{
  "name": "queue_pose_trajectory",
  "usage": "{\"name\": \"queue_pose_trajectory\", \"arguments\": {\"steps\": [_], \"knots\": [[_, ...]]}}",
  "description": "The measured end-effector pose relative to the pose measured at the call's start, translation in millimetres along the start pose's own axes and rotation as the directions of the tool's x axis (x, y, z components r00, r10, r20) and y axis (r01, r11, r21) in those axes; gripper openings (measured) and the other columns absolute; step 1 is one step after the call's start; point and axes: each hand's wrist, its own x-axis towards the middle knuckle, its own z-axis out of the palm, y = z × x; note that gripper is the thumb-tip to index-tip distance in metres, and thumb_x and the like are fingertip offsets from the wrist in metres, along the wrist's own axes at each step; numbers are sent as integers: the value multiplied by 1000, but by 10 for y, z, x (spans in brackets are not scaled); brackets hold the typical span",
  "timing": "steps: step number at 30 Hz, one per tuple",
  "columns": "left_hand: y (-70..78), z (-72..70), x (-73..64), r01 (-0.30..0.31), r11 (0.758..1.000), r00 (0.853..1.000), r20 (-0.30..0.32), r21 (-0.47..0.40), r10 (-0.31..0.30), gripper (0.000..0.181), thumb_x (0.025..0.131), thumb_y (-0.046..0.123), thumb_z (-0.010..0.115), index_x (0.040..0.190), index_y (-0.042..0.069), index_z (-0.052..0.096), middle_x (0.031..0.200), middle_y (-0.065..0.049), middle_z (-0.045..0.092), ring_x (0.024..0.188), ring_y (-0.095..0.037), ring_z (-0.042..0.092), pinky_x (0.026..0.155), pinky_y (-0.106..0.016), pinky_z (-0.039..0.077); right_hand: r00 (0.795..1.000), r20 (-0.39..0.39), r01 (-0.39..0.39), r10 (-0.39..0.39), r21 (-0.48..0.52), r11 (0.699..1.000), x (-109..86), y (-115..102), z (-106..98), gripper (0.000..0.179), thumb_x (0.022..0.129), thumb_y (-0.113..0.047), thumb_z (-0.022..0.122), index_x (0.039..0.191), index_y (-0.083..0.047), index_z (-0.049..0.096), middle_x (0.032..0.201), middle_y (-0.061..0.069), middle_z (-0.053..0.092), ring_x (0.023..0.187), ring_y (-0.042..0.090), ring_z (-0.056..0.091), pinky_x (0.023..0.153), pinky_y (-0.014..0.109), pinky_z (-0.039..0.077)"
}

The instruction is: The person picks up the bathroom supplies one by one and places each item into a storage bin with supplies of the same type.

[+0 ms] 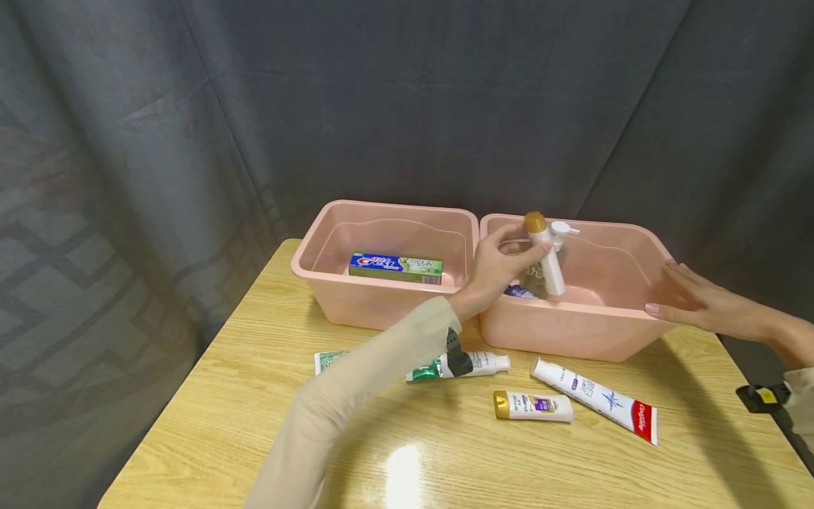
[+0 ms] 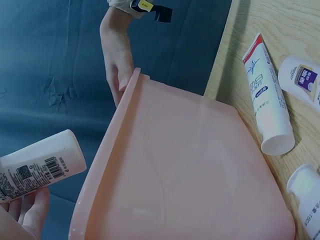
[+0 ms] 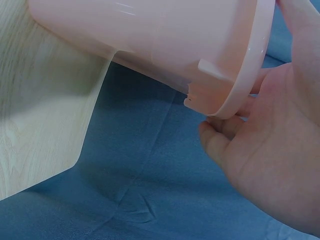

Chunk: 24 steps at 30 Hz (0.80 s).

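Observation:
In the head view my left hand [image 1: 499, 263] holds a white bottle [image 1: 552, 272] with a gold cap, slightly tilted and cap up, over the right pink bin [image 1: 585, 329]. Its back label with a barcode faces the left wrist view, where the bottle [image 2: 50, 162] is partly cut off. My right hand [image 1: 715, 304] grips the bin's right front rim corner, thumb at the front. Some of its fingers are hidden behind the rim [image 3: 252, 55] in the right wrist view. Inside this bin stand a clear bottle with a white pump [image 1: 563, 230] and a blue item [image 1: 518, 290], mostly hidden.
The left pink bin [image 1: 381, 300] holds a toothpaste box [image 1: 396, 268]. On the wooden table [image 1: 254, 367] in front lie a Colgate toothpaste tube [image 1: 598, 397], a small white bottle with a gold cap [image 1: 540, 406] and a green-and-white tube [image 1: 486, 363]. Another green tube [image 1: 327, 359] is partly behind my left sleeve.

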Motion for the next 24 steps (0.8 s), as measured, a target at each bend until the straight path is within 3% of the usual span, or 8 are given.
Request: {"name": "queue_pose_trajectory", "arguments": {"steps": [13,24], "knots": [[-86,36,22,32,999,999,-35,2,-32,45,87,16,77,128,5,61,110,7,66,94,-3,63,79,-22,55,1000,13,-20,20,-4,1000,13,-11,-7,99,97,-41,57,154,-7,-16,154,23,-32,135,47,-35,91,84,-4],[-193,68,36,58,998,997,-56,21,-57,40,87,15,77,122,4,63,106,3,68,93,-5,64,80,-21,53,1000,1,8,-8,2,1000,9,-14,5,98,97,-39,58,155,-12,-16,156,20,-30,136,47,-34,90,85,-3]]}}
